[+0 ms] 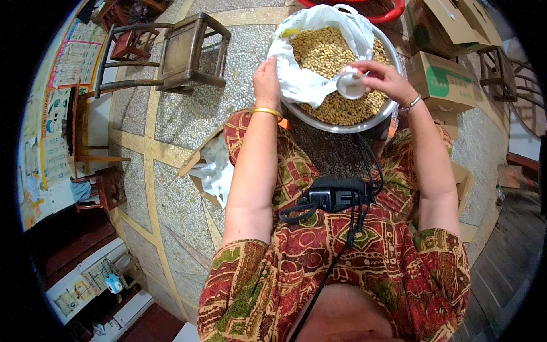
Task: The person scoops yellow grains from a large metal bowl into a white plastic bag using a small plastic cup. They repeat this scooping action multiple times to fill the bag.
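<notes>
A round metal basin [333, 127] holds many small tan beans or seeds [342, 112]. Inside it lies a white plastic bag [295, 83] with its mouth spread wide, full of the same beans [322, 49]. My left hand [267, 83] grips the bag's edge at the basin's left rim. Over the basin's right part, my right hand [384, 79] holds a small clear cup [351, 86] by its side, tilted above the beans; what is in the cup is hard to tell.
A wooden chair [181, 53] stands at the left, cardboard boxes [444, 81] at the right. A red plastic basin [391, 13] is beyond the metal one. An open carton with plastic bags [216, 171] sits beside my left leg. A black device [335, 194] with cables hangs at my waist.
</notes>
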`<state>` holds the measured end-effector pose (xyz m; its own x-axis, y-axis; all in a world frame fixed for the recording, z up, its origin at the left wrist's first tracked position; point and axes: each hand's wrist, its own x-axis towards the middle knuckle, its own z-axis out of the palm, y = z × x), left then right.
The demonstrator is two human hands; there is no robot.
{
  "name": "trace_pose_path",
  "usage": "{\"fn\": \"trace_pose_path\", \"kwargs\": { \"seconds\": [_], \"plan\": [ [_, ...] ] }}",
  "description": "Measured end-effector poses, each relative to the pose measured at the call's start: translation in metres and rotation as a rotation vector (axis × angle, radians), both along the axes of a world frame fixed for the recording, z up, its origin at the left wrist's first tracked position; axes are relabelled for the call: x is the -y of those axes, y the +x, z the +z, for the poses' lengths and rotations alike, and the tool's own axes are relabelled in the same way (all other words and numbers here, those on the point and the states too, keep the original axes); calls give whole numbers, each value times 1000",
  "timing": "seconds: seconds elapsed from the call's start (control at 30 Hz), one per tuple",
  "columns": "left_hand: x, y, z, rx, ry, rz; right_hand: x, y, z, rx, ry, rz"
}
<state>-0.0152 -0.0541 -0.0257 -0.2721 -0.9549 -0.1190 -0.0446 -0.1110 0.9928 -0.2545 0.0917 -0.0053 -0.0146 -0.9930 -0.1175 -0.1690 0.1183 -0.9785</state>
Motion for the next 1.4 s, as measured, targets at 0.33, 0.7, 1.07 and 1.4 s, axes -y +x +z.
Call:
{"fn": "trace_pose_path", "kwargs": {
  "seconds": [0.33,0.7,1.07,1.4],
  "plan": [
    [4,-8,-10,-102,-32,59,-2,27,-44,-1087,146,9],
    [-3,-7,2,-101,-36,42,1,43,-44,-849,256,-40],
    [1,-5,-4,-103,9,48,2,27,-59,-128,372,-81],
    [1,-3,-5,-80,-13,33,-11,-8,-2,409,444,-167]
  ]
}}
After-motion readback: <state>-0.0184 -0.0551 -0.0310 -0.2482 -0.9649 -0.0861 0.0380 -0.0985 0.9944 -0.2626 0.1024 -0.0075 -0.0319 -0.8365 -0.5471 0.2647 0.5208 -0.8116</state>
